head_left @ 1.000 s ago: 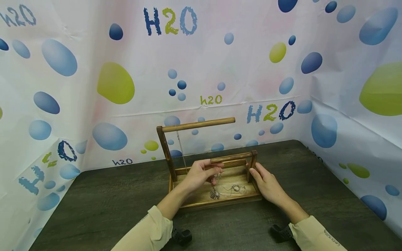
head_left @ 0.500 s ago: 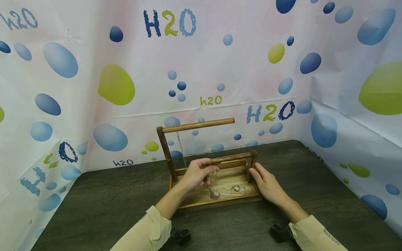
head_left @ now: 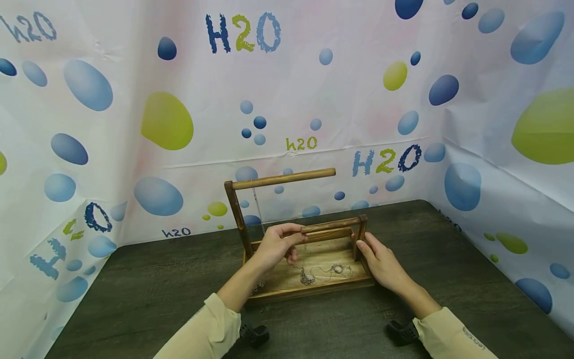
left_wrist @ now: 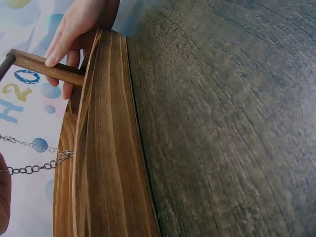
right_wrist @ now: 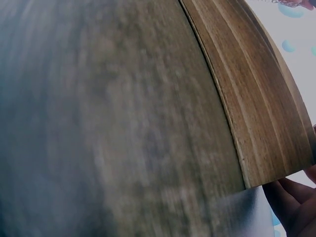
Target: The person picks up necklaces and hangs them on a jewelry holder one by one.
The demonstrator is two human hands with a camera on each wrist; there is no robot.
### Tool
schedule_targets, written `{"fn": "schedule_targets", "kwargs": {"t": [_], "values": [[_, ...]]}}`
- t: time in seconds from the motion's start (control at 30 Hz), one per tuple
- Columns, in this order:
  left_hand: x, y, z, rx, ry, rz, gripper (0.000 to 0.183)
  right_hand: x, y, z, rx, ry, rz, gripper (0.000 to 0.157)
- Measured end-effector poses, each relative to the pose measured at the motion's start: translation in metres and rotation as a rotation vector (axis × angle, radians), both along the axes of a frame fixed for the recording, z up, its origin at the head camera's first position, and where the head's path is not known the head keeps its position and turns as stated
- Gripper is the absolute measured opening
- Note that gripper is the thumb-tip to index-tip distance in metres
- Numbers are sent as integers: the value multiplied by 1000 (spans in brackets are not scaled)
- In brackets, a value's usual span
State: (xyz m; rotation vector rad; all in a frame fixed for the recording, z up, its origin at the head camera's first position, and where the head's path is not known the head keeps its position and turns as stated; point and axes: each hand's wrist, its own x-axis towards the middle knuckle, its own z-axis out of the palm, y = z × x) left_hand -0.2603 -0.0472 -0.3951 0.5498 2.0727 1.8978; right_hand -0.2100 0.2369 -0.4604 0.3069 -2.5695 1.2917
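Note:
A wooden jewellery stand [head_left: 309, 293] has a shallow tray below, a tall post with a long upper bar [head_left: 287, 178] and a short post [head_left: 358, 239] with a lower bar [head_left: 334, 225]. At the free end of the lower bar, my left hand [head_left: 280, 247] pinches a silver chain. In the left wrist view, that chain [left_wrist: 34, 169] runs from the hand down behind the tray's front wall. My right hand [head_left: 381, 262] grips the short post, thumb in front. A pendant cluster [head_left: 307, 276] lies in the tray below my left hand.
A thin chain [head_left: 257, 202] hangs from the upper bar near the tall post. Another fine chain with a round piece [head_left: 338, 269] lies at the tray's right. The stand sits on a dark wooden table [head_left: 179, 284] before a patterned backdrop [head_left: 287, 99].
My left hand has shifted left, away from the lower bar's middle, drawing the chain along. A small silver piece now shows at the tray's front left. The right hand keeps its place.

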Motion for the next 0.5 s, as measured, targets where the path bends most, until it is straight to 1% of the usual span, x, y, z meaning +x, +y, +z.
{"fn": "schedule_targets", "kwargs": {"t": [0.23,0.5], "values": [[-2,-5,6,4,54,9,26,0,0,1,0,-3,-4,42],[-4,-8,11,72,36,36,23,1,-1,1,7,10,-3,42]]}}
